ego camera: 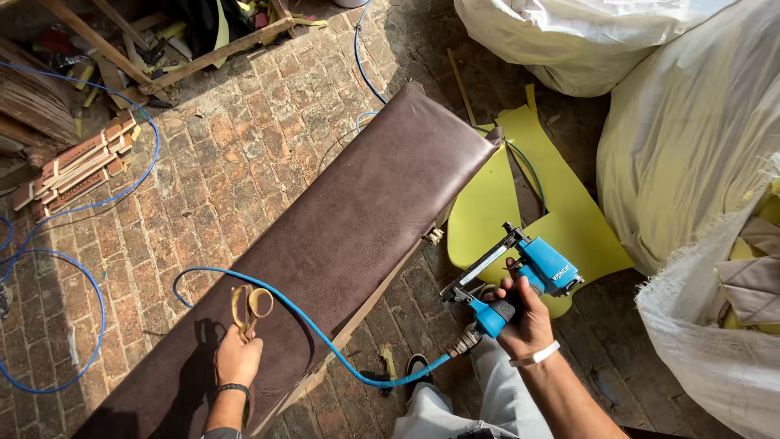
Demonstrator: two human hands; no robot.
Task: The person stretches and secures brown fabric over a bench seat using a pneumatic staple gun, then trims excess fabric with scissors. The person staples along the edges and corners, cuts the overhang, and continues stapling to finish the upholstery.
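Note:
A long cushion covered in dark brown leather (341, 236) lies diagonally over the brick floor. My left hand (238, 358) rests on its near end and grips a pair of scissors (250, 305) with tan handles, handles pointing away from me. My right hand (524, 313) is off the cushion's right side and holds a blue pneumatic staple gun (528, 272) by its grip, its nose pointing toward the cushion's edge. A blue air hose (325, 341) runs from the gun's base across the cushion.
Yellow sheet offcuts (528, 203) lie on the floor past the cushion. Large white sacks (691, 122) fill the right side. Wooden frame pieces and scraps (77, 171) lie at the upper left, with loops of blue hose (97, 309) at the left.

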